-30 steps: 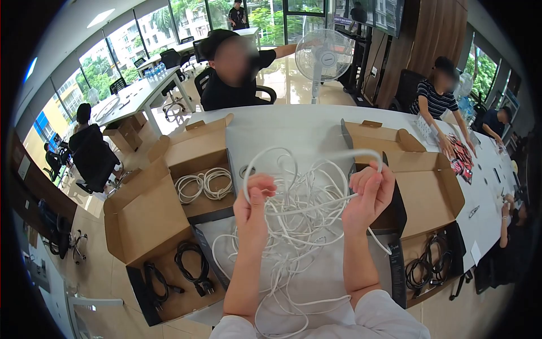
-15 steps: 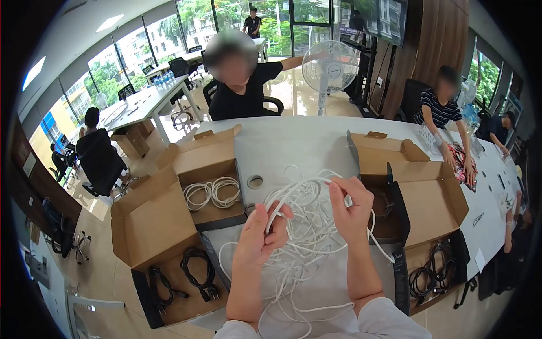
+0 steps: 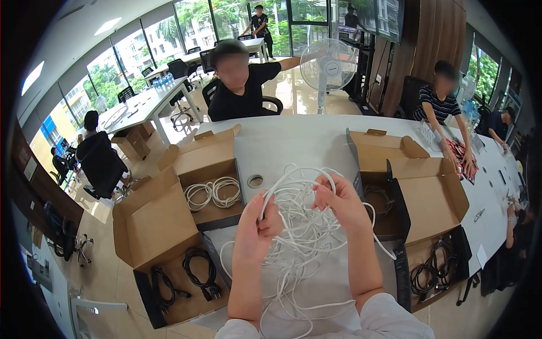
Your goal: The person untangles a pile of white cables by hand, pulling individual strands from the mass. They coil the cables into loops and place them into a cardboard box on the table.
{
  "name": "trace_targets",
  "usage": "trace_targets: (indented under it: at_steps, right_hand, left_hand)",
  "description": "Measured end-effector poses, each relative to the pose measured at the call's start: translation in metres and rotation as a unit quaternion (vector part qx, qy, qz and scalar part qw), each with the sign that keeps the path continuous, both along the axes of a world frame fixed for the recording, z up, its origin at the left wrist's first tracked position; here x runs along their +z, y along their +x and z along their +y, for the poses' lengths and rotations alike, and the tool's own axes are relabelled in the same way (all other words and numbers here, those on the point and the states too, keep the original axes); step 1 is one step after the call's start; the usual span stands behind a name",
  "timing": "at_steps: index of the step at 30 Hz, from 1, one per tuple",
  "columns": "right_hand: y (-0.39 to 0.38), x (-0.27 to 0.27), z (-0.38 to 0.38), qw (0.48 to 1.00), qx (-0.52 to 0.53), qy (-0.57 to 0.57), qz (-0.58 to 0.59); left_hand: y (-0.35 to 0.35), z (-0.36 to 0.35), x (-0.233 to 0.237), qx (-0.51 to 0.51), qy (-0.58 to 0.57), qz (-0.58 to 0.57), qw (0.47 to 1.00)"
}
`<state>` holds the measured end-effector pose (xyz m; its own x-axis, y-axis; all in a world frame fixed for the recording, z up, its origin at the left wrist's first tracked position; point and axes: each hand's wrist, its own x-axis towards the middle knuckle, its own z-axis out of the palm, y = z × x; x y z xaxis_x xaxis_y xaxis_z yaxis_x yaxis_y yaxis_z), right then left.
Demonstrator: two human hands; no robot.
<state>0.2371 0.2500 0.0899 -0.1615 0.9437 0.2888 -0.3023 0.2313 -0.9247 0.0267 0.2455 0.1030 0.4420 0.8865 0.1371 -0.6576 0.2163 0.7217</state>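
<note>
A tangled heap of white cables (image 3: 299, 240) lies on the white table in front of me. My left hand (image 3: 261, 220) is closed around a loop of white cable at the heap's left side. My right hand (image 3: 339, 200) pinches the same arched white cable (image 3: 299, 172) at the upper right, so the loop bows between both hands above the heap. Loose white strands trail toward my body, and one cable end (image 3: 387, 252) hangs beyond my right wrist.
Open cardboard boxes stand on both sides. Coiled white cables (image 3: 212, 194) fill the upper left box; black power cords (image 3: 197, 268) lie in the lower left one. More black cords (image 3: 433, 271) sit at lower right. Across the table, one person (image 3: 243, 85) reaches to a fan (image 3: 328, 68); another (image 3: 440, 104) handles red packets.
My right hand has moved left and slightly down, nearer my left hand. The cable between them now arches in a tighter loop. My left fingers have closed more around it.
</note>
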Motion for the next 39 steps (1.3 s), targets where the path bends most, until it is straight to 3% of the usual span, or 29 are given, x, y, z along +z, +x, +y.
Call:
trace_targets:
  at_steps: [6, 9, 12, 18, 20, 21, 23, 25, 30, 36, 37, 39]
  right_hand:
    - [0.010, 0.001, -0.003, 0.977, 0.094, 0.029, 0.188]
    - [0.013, 0.014, -0.013, 0.944, 0.132, -0.077, 0.291]
    - [0.019, 0.014, -0.015, 0.953, 0.102, -0.082, 0.273]
    - [0.013, 0.016, -0.017, 0.987, -0.107, -0.036, 0.115]
    - [0.006, 0.022, -0.019, 0.986, -0.154, -0.006, 0.057]
    - [0.005, 0.022, -0.020, 0.988, -0.145, 0.012, 0.045]
    - [0.000, 0.027, -0.026, 0.991, -0.133, 0.021, 0.007]
    - [-0.005, 0.027, -0.029, 0.994, -0.090, 0.028, 0.045]
    - [-0.008, 0.025, -0.039, 0.993, -0.040, 0.088, 0.070]
    - [0.000, 0.037, -0.055, 0.994, -0.018, 0.093, 0.056]
    - [0.001, 0.038, -0.058, 0.993, -0.018, 0.102, 0.053]
    - [0.001, 0.038, -0.062, 0.991, -0.032, 0.127, 0.024]
  left_hand:
    - [0.002, 0.002, -0.007, 0.012, 0.048, 0.005, 0.999]
    - [0.003, -0.004, -0.004, 0.031, 0.065, 0.055, 0.996]
    - [-0.001, -0.007, -0.001, -0.018, 0.109, 0.098, 0.989]
    - [0.004, -0.009, 0.006, -0.041, 0.038, 0.097, 0.994]
    - [0.002, -0.010, -0.003, -0.046, 0.071, 0.084, 0.993]
    - [0.003, -0.010, -0.009, -0.053, 0.090, 0.076, 0.992]
    - [0.010, -0.019, -0.010, 0.044, 0.065, 0.081, 0.994]
    - [0.008, -0.021, -0.013, 0.050, 0.021, 0.037, 0.998]
    - [0.021, -0.038, -0.006, 0.145, 0.133, 0.055, 0.979]
    - [0.035, -0.053, 0.006, 0.139, 0.153, 0.069, 0.976]
    - [0.037, -0.061, 0.008, 0.178, 0.130, 0.064, 0.973]
    - [0.048, -0.066, 0.014, 0.320, 0.230, 0.201, 0.897]
